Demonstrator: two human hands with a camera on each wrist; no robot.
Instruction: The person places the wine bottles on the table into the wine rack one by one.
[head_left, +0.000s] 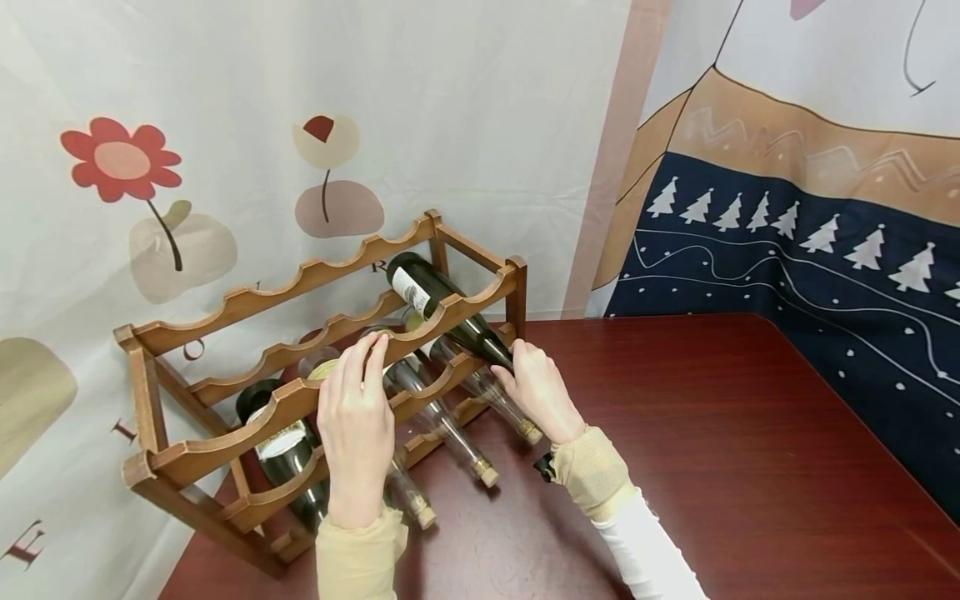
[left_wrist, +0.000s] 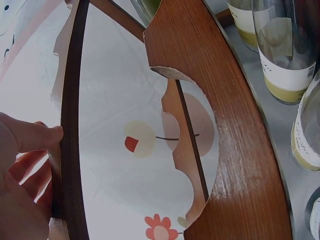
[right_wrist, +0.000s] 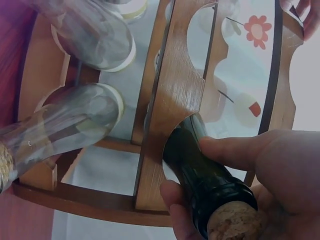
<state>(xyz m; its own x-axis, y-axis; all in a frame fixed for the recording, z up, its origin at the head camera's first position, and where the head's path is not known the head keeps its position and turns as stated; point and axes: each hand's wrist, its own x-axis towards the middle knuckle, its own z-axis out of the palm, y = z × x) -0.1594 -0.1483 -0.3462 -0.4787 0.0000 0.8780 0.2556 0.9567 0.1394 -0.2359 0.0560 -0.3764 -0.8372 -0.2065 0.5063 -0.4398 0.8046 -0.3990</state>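
Note:
A wooden wine rack (head_left: 281, 410) stands on the table, tilted across the head view. My left hand (head_left: 356, 429) holds its upper front rail, with the thumb on one side and fingers on the other in the left wrist view. A dark green wine bottle (head_left: 480, 335) with a white label lies in the rack's upper tier at the right end, neck sloping toward me. My right hand (head_left: 542, 392) grips that neck between thumb and fingers. Its cork (right_wrist: 235, 222) shows at the mouth in the right wrist view.
Several clear corked bottles (head_left: 442, 418) lie in the lower tier, necks jutting out past the front. Another dark bottle (head_left: 288, 457) lies at the left end. The reddish-brown table (head_left: 712, 417) extends right. A printed white curtain (head_left: 487, 108) hangs close behind the rack.

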